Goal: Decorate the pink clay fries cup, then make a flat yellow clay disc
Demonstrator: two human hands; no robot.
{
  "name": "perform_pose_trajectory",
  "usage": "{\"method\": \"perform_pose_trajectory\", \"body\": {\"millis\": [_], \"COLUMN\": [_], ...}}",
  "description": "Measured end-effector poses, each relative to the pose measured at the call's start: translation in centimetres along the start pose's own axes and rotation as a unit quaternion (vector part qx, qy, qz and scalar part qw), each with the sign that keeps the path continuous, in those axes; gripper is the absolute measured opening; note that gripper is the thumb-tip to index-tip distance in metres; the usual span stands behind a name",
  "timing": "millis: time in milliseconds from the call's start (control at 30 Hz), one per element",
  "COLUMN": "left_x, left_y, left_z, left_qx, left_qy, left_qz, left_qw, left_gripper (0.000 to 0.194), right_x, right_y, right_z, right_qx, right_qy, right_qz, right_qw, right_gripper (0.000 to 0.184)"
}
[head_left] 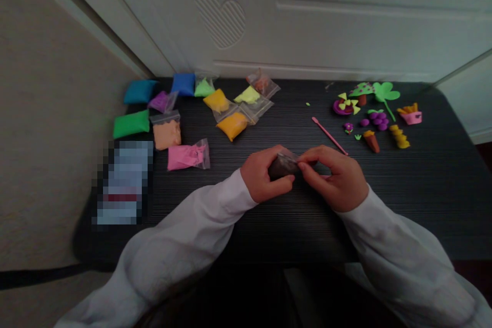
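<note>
My left hand [262, 179] is wrapped round a small clear bag of dark brown clay [282, 166] just above the black table [423, 184]. My right hand [335, 177] pinches the bag's top edge with thumb and forefinger. Both hands meet at the table's middle, with white sleeves down to the wrists. A pink modelling stick [329, 135] lies on the table just beyond my right hand.
Several bags of coloured clay lie at the back left, among them pink [187, 156], orange [232, 124], green [131, 124] and blue [183, 83]. Small finished clay figures [378, 113] stand at the back right. A blurred flat object [123, 182] lies near the left edge. A white panel rises behind.
</note>
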State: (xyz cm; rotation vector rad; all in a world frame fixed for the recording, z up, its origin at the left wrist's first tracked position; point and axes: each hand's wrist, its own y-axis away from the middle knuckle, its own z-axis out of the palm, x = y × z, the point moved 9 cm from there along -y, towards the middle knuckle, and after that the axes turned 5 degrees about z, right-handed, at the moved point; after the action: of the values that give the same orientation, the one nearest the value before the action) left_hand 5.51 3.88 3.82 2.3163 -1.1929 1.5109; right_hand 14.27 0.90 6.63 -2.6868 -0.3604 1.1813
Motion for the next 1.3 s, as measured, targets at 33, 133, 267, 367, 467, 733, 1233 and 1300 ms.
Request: {"method": "perform_pose_trajectory", "body": {"millis": [33,133,267,367,467,733,1233,1300], "left_x": [0.0,-0.1,-0.1,-0.1,0.0,0.3,-0.9,-0.8], "left_y": [0.0,0.0,0.0,0.0,0.0,0.0,0.0,0.0], "left_z": [0.1,0.3,0.3,0.2,0.1,1.1,2.2,2.2], "left_qx": [-0.006,-0.012,-0.014,-0.012,-0.004,-0.059,-0.081,-0.083], "left_qy": [-0.006,-0.014,-0.016,-0.02,-0.033,-0.119,-0.197,-0.203], "left_qz": [0.0,-0.001,0.0,-0.001,0.004,0.025,-0.002,0.001], "left_qw": [1.0,1.0,1.0,1.0,0.999,0.991,0.977,0.976], "left_gripper": [0.023,0.022,0.022,0.023,0.023,0.025,0.027,0.027], "right_x": [0.1,0.2,0.2,0.0,-0.1,-0.3,0.3,0.2], "right_y": [0.0,0.0,0.1,0.2,0.2,0.0,0.1,0.1], "right_z": [0.1,0.3,0.5,0.4,0.1,0.5,1.4,1.6], "right_qx": [-0.004,-0.008,-0.005,-0.002,0.005,-0.029,-0.046,-0.044], "right_qy": [0.005,0.02,0.028,0.02,0.01,0.002,0.111,0.124], "right_qz": [0.003,0.011,0.012,0.005,0.001,0.008,0.023,0.018], "right_qw": [1.0,1.0,1.0,1.0,1.0,1.0,0.992,0.991], "right_gripper": [0.008,0.007,0.007,0.009,0.012,0.01,0.005,0.005]}}
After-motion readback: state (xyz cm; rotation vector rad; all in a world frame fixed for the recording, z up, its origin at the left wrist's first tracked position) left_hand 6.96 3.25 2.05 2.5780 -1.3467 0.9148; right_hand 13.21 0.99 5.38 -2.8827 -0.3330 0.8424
